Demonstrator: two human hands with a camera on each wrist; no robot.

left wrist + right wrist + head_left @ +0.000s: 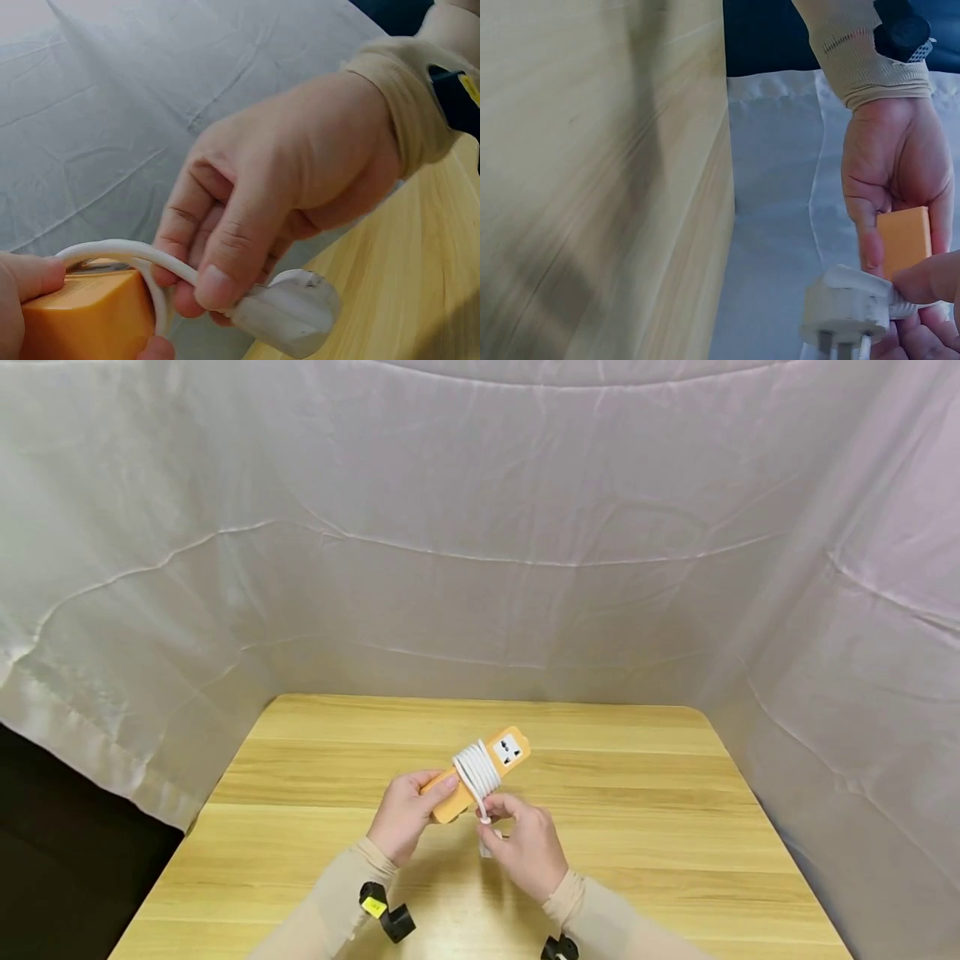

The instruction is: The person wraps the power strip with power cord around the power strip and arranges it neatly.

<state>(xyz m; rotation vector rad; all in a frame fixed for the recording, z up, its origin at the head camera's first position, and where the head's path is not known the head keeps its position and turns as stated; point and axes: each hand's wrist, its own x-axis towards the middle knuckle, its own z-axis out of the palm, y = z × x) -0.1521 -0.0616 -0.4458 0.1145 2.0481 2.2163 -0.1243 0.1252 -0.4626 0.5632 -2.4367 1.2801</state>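
My left hand (401, 817) grips the lower end of an orange power strip (452, 808), which is tilted up to the right over the table. Several turns of white cord (477, 768) wrap around its middle, and a white socket face (507, 749) shows at the upper end. My right hand (531, 850) pinches the cord's free end right where it meets a white plug (289, 315). In the left wrist view, the cord arches from the strip to the thumb and fingers. Metal prongs on the plug (846, 304) point downward in the right wrist view.
Both hands are over a light wood-grain table (315, 768). Pale grey fabric (525, 610) hangs behind it and along both sides. Black straps with small mounts (386, 912) sit on the sleeved wrists. A dark area (67, 852) lies beyond the table's left edge.
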